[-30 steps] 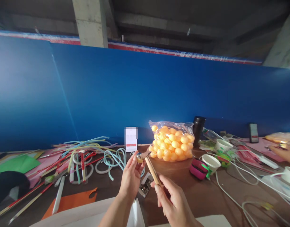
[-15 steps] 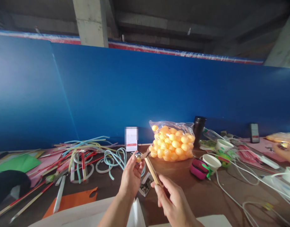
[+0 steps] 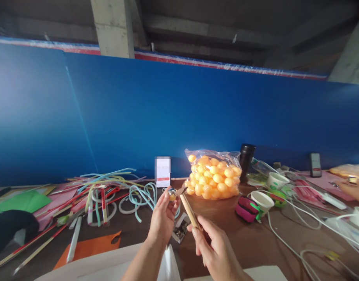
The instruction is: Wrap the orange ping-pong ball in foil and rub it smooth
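Hardly anything changes from half a second back: your left hand (image 3: 163,218) and your right hand (image 3: 214,248) stay at the same spot above the brown table (image 3: 226,218). Only the co-worker's hand (image 3: 353,190) at the far right edge has slid a little further out of view. Your left hand is curled narrow, thumb and fingertips pinching a small shiny round piece (image 3: 171,194) held up in front of you. Your right hand is closed round the slim wooden-handled tool (image 3: 189,211), gripping its lower end. The tool slants up to the left and its metal tip meets the small shiny round piece. Whether the tip is pushed into it or only touches it is too small to tell. Just below the two hands a small open box of metal bits (image 3: 180,230) lies on the table. Beyond the tool stands a clear plastic bag of orange balls (image 3: 213,175), with a black cylindrical cup (image 3: 246,156) just beside it on the right. A pink zip pouch (image 3: 245,208) and a white paper cup (image 3: 261,200) lie to the right. To the left sit loops of pale blue tubing (image 3: 144,194).
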The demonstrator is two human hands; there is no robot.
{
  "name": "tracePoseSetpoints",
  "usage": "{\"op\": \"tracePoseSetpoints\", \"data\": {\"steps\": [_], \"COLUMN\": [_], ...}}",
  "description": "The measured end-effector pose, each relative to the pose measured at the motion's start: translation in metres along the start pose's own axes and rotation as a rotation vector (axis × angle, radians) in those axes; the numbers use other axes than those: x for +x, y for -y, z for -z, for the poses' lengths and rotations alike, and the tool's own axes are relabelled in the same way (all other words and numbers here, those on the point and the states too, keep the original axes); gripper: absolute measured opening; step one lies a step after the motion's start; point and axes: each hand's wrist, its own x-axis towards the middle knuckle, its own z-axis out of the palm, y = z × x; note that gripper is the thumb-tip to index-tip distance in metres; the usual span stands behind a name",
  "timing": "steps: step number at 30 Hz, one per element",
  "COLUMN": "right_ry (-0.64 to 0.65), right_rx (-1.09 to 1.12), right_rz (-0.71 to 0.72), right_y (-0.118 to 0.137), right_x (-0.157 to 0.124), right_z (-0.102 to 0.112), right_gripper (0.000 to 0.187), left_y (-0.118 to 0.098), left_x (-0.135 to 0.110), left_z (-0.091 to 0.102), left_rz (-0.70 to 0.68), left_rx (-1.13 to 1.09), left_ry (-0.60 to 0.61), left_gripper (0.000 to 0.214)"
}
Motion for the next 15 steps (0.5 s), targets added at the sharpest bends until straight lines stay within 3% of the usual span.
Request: {"op": "tracePoseSetpoints", "data": {"steps": [15], "right_ry": [0.010], "right_rx": [0.004], "right_rz": [-0.011], "right_y": [-0.0016], "right_x": [-0.0010], "right_z": [-0.0004], "right_gripper": [0.037], "left_y": [0.0021], "left_x": [0.0009], "left_z": [0.0034], "left_rz": [0.003], "left_rx": [0.012], "left_ry": [0.013], "left_gripper": [0.034]}}
